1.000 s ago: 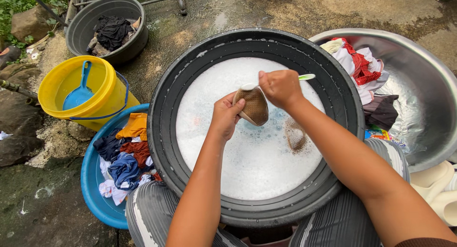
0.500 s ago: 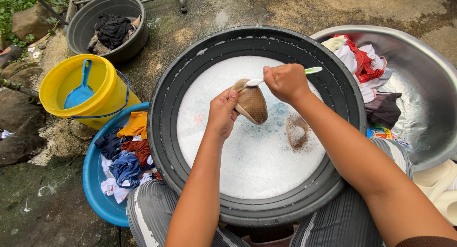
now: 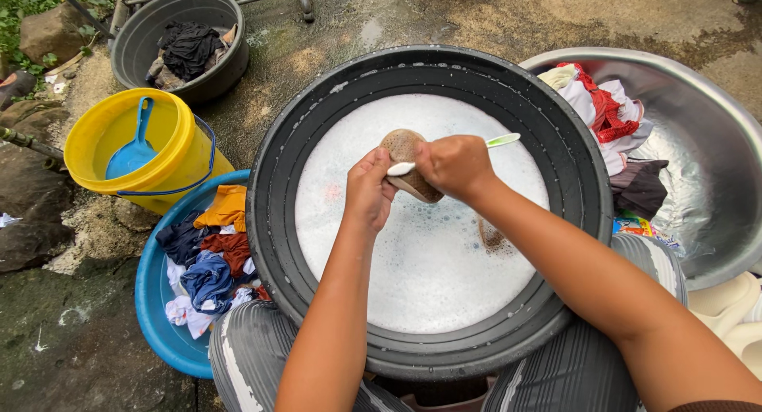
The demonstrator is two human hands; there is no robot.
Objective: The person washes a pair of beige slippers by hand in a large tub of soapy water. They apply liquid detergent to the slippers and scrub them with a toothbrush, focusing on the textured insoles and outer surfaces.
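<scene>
A big black basin (image 3: pixel 302 166) full of white soapy water sits in front of me. Above the suds my left hand (image 3: pixel 369 191) grips a brown cloth item (image 3: pixel 403 148) by its lower edge. My right hand (image 3: pixel 454 166) is closed around a brush with a white and green handle (image 3: pixel 502 140), its head pressed against the brown item. A second brown piece (image 3: pixel 492 236) lies half sunk in the foam beside my right forearm.
A blue basin (image 3: pixel 155 301) of coloured clothes is at the lower left. A yellow bucket (image 3: pixel 171 162) holds a blue scoop (image 3: pixel 136 146). A dark tub (image 3: pixel 139 39) with dark clothes stands behind. A steel basin (image 3: pixel 706 142) with wet clothes is on the right.
Both hands have lifted the brown item slightly and shifted it toward the far side of the basin. The brush has moved along it.
</scene>
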